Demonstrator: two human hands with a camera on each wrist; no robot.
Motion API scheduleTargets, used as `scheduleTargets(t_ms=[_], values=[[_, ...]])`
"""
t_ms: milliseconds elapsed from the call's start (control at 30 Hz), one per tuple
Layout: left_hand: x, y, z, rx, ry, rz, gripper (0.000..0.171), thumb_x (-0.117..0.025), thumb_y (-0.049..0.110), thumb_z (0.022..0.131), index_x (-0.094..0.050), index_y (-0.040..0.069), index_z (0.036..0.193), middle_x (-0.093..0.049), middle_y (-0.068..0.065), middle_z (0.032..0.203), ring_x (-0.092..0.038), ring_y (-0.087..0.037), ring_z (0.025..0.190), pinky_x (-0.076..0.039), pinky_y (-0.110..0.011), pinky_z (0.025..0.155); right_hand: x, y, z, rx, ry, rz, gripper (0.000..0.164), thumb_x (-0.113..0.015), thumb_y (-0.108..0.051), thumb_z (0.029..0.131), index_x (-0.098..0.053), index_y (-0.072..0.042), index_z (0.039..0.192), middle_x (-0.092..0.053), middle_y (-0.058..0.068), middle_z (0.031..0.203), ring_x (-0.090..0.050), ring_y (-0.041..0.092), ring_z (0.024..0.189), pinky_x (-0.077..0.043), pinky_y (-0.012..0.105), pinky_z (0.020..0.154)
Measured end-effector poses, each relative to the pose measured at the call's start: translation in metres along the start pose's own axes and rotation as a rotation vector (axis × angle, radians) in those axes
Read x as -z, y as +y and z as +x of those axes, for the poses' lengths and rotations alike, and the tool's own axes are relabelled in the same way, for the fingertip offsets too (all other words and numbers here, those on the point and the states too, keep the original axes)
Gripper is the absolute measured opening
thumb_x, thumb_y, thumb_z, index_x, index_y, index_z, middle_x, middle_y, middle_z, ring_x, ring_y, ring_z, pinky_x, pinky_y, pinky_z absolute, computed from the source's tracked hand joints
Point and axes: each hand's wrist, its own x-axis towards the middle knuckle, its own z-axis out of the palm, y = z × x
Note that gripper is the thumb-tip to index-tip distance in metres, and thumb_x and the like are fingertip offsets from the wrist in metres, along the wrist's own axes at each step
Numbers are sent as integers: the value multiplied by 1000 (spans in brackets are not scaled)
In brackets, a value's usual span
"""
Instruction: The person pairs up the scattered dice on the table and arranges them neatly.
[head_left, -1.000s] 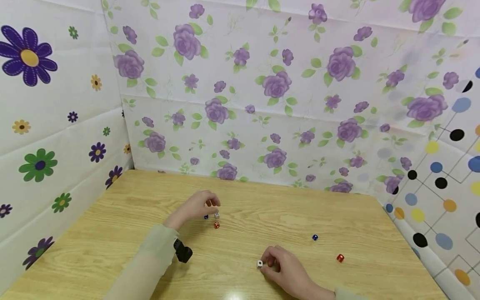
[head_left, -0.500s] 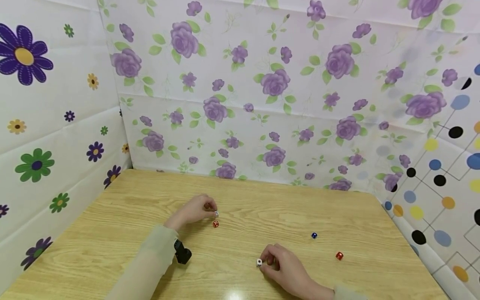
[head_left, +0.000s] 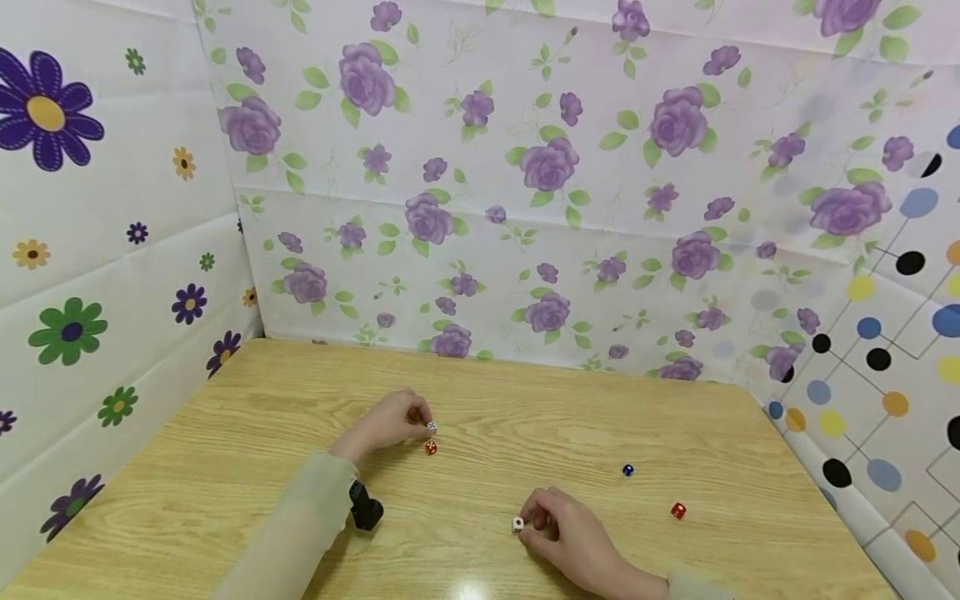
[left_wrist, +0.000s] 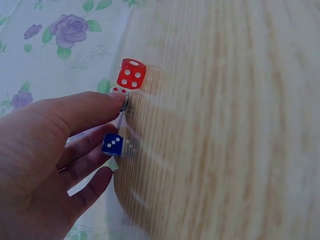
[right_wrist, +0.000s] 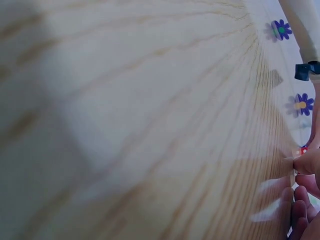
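At the left of the table, my left hand [head_left: 390, 419] pinches a white die [head_left: 431, 426] between thumb and fingers. A red die [head_left: 431, 447] lies just on the near side of it. The left wrist view shows a blue die [left_wrist: 112, 144] beside the lower fingers of that hand; the hand hides it in the head view. Near the front, my right hand [head_left: 572, 542] holds another white die [head_left: 517, 524] at its thumb and fingertips. Only part of the right hand [right_wrist: 307, 200] shows in the right wrist view, and its die cannot be made out there.
To the right of the right hand lie a second blue die [head_left: 627, 471] and a second red die [head_left: 678, 511]. The wooden table [head_left: 510, 400] is bounded by a floral cloth wall [head_left: 487, 167] behind and patterned cloths at both sides. A black camera [head_left: 366, 508] sits on the left wrist.
My left hand has come down a little and its fingers have closed on the white die. The blue die beside it is now covered in the head view. The right hand keeps its place.
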Motion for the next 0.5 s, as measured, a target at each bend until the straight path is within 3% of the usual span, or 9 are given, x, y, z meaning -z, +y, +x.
scheduleTargets(t_ms=[500], values=[[-3,-3,0,-5,14,-27,8,-74,15,88,-69,8,90,-64,-8,91,-58,-14,83,-46,-22,70,2,-3,0,-12,-4,17,11,-74,-30,88,-63,-31,92,-54,-9,82,-43,-1,66,-38,18,59]])
